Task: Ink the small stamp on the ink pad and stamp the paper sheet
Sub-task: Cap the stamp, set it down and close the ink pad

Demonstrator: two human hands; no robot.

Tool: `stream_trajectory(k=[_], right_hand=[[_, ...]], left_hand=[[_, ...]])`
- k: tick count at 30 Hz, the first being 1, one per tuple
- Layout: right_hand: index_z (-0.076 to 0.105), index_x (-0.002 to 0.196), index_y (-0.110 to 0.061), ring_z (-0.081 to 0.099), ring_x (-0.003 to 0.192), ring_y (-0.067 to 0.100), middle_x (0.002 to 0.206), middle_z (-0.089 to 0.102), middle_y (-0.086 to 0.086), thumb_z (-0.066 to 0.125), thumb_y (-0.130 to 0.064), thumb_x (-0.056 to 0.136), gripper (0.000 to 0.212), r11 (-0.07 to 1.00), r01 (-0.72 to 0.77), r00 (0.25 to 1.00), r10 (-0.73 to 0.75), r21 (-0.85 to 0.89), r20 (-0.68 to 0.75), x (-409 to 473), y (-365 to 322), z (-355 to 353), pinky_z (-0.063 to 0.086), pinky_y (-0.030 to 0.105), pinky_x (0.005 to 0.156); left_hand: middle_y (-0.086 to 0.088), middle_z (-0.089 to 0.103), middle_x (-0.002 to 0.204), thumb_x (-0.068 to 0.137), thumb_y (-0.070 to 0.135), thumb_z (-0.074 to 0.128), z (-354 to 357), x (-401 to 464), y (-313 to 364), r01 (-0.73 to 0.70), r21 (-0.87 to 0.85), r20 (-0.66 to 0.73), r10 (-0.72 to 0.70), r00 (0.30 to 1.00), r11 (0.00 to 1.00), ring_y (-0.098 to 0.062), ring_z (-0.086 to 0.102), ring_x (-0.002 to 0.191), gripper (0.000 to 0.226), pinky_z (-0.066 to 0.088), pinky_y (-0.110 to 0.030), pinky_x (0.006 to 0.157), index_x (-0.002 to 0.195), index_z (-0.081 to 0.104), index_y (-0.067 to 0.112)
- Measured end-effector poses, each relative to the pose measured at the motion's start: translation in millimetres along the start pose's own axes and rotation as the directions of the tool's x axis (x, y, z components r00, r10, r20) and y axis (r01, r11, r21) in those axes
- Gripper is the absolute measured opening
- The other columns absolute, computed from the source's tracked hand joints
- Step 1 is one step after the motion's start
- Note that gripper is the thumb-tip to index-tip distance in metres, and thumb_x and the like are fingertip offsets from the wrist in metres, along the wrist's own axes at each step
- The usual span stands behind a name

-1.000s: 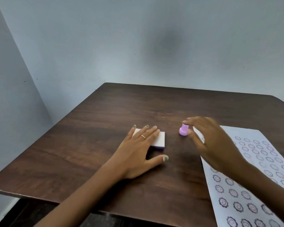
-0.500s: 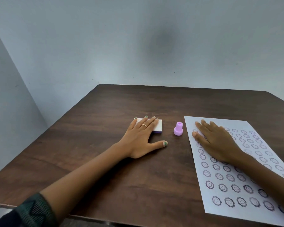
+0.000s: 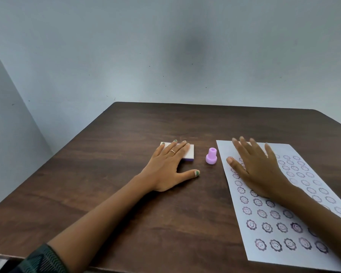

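Observation:
A small pink stamp (image 3: 211, 156) stands upright on the dark wooden table (image 3: 110, 174), untouched, between my two hands. To its left lies the closed white ink pad (image 3: 189, 152) with a purple edge. My left hand (image 3: 169, 166) rests flat with its fingers spread over the pad's top. To the stamp's right lies the white paper sheet (image 3: 280, 219), covered with rows of purple smiley-flower prints. On the sheet's upper left part my right hand (image 3: 258, 168) lies flat, fingers apart, holding nothing.
Pale walls rise close behind the table and on the left. The table's near edge (image 3: 47, 257) runs along the bottom of the view, and the paper's lower right corner reaches close to it.
My right hand let go of the stamp and moved right onto the paper, lying flat there. The view shifted, showing more of the sheet. My left hand stays on the ink pad.

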State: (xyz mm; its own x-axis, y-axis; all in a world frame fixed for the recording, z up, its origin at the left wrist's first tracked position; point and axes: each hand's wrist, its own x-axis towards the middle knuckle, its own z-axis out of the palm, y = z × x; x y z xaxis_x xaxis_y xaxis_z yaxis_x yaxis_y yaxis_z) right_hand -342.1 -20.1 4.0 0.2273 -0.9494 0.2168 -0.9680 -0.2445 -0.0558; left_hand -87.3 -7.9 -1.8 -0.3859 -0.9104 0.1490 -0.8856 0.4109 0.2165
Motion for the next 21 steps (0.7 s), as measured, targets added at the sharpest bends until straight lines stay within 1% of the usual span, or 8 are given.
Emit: stream_trajectory(k=[2,4,5,8,10,14,16,21], right_hand=[[0.016,0.143,-0.024,0.017,0.142,0.023,0.154,0.022,0.003,0.012,-0.059,0.085,0.068,0.997,0.072,0.988,-0.071,0.004,-0.136,-2.1,-7.9,-7.3,0.005,0.046,0.115],[0.031,0.138,-0.023,0.033,0.135,0.024,0.148,0.036,0.004,0.031,-0.053,0.089,0.057,0.977,0.138,0.971,-0.101,0.163,-0.215,-3.9,-20.0,-13.1,0.020,0.041,0.111],[0.036,0.135,-0.024,0.039,0.131,0.022,0.145,0.041,0.003,0.039,-0.048,0.090,0.051,0.957,0.156,0.967,-0.096,0.246,-0.236,-4.4,-26.0,-14.4,0.026,0.036,0.106],[0.045,0.126,-0.027,0.050,0.113,0.011,0.132,0.053,-0.002,0.049,-0.038,0.089,0.039,0.892,0.217,0.952,-0.103,0.397,-0.289,-5.1,-42.6,-13.7,0.035,0.025,0.091],[0.050,0.120,-0.025,0.054,0.101,0.006,0.122,0.058,-0.003,0.055,-0.030,0.088,0.033,0.861,0.279,0.933,-0.138,0.425,-0.333,-4.0,-50.9,-12.0,0.043,0.025,0.084],[0.059,0.104,-0.018,0.057,0.090,0.008,0.105,0.064,0.001,0.062,-0.017,0.083,0.021,0.839,0.307,0.921,-0.143,0.450,-0.361,-0.9,-57.5,-5.9,0.053,0.031,0.080],[0.061,0.096,-0.016,0.059,0.086,0.012,0.098,0.065,0.001,0.064,-0.011,0.081,0.016,0.831,0.319,0.917,-0.150,0.455,-0.370,1.0,-58.3,-2.8,0.055,0.035,0.078],[0.061,0.086,-0.016,0.059,0.080,0.014,0.091,0.066,0.003,0.066,-0.005,0.078,0.015,0.836,0.304,0.921,-0.134,0.458,-0.366,14.0,-56.9,-1.2,0.054,0.033,0.073]], left_hand=[[0.007,0.004,0.159,0.084,0.071,0.031,0.2,0.2,0.4,-0.001,-0.004,-0.003,0.001,1.000,1.000,-0.008,-0.004,0.145,0.084,-0.009,-0.035,0.117,0.149,0.006,0.025],[0.008,0.005,0.159,0.084,0.071,0.032,0.6,0.8,0.3,0.002,-0.012,-0.008,-0.002,1.000,1.000,-0.008,-0.004,0.145,0.084,-0.009,-0.034,0.117,0.149,0.006,0.026],[0.008,0.005,0.159,0.084,0.071,0.032,0.7,1.1,0.0,0.002,-0.014,-0.011,-0.003,1.000,1.000,-0.008,-0.004,0.145,0.084,-0.009,-0.034,0.117,0.149,0.007,0.026],[0.008,0.005,0.159,0.084,0.071,0.032,1.0,1.3,-0.5,0.002,-0.011,-0.015,-0.002,1.000,1.000,-0.008,-0.004,0.145,0.083,-0.009,-0.035,0.117,0.150,0.007,0.026],[0.008,0.005,0.159,0.084,0.071,0.032,1.2,1.1,0.0,0.001,-0.007,-0.013,-0.001,1.000,1.000,-0.008,-0.004,0.145,0.084,-0.009,-0.035,0.117,0.150,0.007,0.026],[0.007,0.005,0.160,0.084,0.071,0.032,0.7,0.6,0.5,-0.004,-0.001,-0.010,0.004,1.000,1.000,-0.009,-0.004,0.145,0.084,-0.008,-0.037,0.117,0.150,0.007,0.025],[0.007,0.005,0.160,0.084,0.070,0.032,0.8,0.3,0.1,-0.002,0.000,-0.006,0.002,1.000,1.000,-0.009,-0.004,0.145,0.084,-0.008,-0.036,0.117,0.150,0.007,0.025],[0.007,0.004,0.160,0.085,0.070,0.031,1.2,1.3,-0.7,-0.006,0.005,-0.002,0.006,1.000,1.000,-0.009,-0.004,0.145,0.083,-0.009,-0.036,0.117,0.150,0.006,0.025]])
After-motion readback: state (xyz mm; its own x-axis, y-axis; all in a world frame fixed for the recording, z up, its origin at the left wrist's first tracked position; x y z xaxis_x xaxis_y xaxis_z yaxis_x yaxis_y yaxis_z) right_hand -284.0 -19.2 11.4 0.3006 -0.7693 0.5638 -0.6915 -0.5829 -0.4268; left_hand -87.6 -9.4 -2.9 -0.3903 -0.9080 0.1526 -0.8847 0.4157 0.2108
